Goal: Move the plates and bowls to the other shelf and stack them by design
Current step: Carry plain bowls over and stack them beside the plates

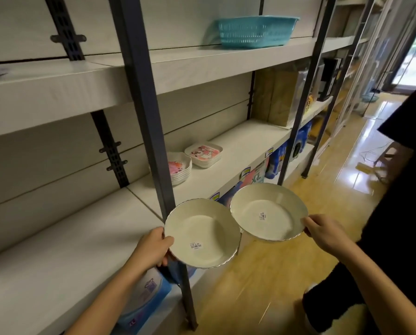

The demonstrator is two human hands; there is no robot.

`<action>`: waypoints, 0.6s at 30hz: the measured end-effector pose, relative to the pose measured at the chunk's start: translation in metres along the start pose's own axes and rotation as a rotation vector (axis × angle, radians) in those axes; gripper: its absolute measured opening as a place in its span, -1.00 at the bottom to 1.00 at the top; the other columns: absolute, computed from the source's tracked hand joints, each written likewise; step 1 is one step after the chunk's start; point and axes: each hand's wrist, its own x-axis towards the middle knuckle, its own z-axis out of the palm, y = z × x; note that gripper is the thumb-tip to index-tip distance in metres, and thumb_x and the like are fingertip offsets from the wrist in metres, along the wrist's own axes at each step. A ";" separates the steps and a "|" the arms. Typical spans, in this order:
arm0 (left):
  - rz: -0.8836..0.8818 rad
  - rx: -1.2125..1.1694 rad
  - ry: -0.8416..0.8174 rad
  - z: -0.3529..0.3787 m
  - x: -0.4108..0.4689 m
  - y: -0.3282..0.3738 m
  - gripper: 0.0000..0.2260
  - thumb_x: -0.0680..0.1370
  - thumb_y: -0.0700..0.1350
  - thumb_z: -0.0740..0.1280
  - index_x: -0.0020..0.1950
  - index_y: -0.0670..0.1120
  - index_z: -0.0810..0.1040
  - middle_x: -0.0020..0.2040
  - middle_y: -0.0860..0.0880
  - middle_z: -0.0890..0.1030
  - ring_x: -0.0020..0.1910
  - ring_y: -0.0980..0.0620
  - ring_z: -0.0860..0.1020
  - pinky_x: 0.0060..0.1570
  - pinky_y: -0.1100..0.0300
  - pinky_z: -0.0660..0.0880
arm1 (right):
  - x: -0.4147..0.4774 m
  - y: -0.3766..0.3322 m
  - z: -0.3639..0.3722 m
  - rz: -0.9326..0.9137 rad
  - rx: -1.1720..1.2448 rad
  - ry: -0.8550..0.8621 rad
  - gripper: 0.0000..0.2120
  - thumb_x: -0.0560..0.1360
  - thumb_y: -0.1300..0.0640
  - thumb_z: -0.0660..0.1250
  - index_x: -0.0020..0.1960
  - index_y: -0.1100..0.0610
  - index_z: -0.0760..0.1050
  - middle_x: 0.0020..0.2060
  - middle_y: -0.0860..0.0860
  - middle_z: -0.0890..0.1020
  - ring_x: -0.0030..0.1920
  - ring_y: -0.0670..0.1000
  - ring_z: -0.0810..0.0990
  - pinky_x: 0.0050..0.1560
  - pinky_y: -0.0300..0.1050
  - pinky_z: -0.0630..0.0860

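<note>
Two cream round plates with scalloped rims, each with a price sticker, are held in front of the white shelf (238,146), over the yellow floor (274,274). Left hand (153,247) grips the left plate (202,233) at its left rim, thumb on top, fingers curled beneath. Right hand (323,232) pinches the right plate (268,211) at its right rim. Plate edges meet or overlap; cannot tell which. On the shelf: a stack of square cartoon-print dishes (203,154), and beside it a stack of wavy-edged pink-patterned dishes (178,169), partly hidden by the dark grey metal upright (149,117). Turquoise plastic basket (255,31) on the upper shelf (202,59).
</note>
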 end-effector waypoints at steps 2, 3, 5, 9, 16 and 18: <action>-0.002 0.012 0.002 0.006 0.016 0.010 -0.82 0.54 -0.19 0.16 0.06 -0.22 0.48 -0.47 -0.07 0.52 -0.58 0.07 0.42 -0.51 0.28 0.34 | 0.017 0.003 -0.005 0.010 0.006 -0.002 -0.60 0.57 0.14 0.12 -0.44 0.15 0.29 -0.49 0.06 0.35 -0.44 0.03 0.26 -0.34 -0.09 0.13; -0.004 0.007 0.004 0.010 0.025 0.015 -0.82 0.55 -0.18 0.16 0.06 -0.21 0.48 -0.45 -0.07 0.53 -0.59 0.09 0.43 -0.51 0.28 0.35 | 0.027 0.005 -0.007 0.017 0.003 -0.002 -0.60 0.57 0.14 0.11 -0.44 0.15 0.29 -0.49 0.06 0.35 -0.44 0.03 0.26 -0.34 -0.08 0.13; -0.001 -0.011 0.014 0.018 0.044 0.026 -0.83 0.55 -0.19 0.16 0.05 -0.22 0.47 -0.44 -0.08 0.55 -0.61 0.10 0.44 -0.49 0.27 0.39 | 0.048 0.006 -0.014 0.013 0.002 -0.005 -0.60 0.58 0.14 0.10 -0.44 0.14 0.27 -0.50 0.04 0.34 -0.44 0.02 0.25 -0.34 -0.08 0.13; 0.015 -0.034 0.046 0.034 0.085 0.051 -0.89 0.54 -0.21 0.15 -0.09 -0.18 0.45 -0.38 -0.11 0.61 -0.62 0.11 0.48 -0.51 0.28 0.44 | 0.099 0.006 -0.026 -0.016 0.052 -0.013 -0.60 0.58 0.18 0.10 -0.44 0.16 0.24 -0.51 0.04 0.28 -0.46 0.00 0.18 -0.37 -0.10 0.09; 0.008 -0.036 0.094 0.043 0.161 0.093 -0.89 0.53 -0.20 0.18 -0.15 -0.19 0.44 -0.43 -0.07 0.56 -0.58 0.03 0.49 -0.47 0.25 0.40 | 0.206 -0.002 -0.045 -0.036 0.110 -0.037 -0.61 0.59 0.14 0.12 -0.40 0.20 0.34 -0.49 0.05 0.34 -0.45 -0.02 0.27 -0.38 -0.16 0.19; 0.007 -0.049 0.107 0.044 0.184 0.102 -0.89 0.52 -0.21 0.18 -0.19 -0.18 0.42 -0.46 -0.07 0.54 -0.61 0.04 0.48 -0.50 0.27 0.38 | 0.235 -0.003 -0.047 -0.050 0.115 -0.023 -0.61 0.59 0.13 0.13 -0.40 0.17 0.37 -0.48 0.04 0.37 -0.44 -0.01 0.31 -0.36 -0.17 0.24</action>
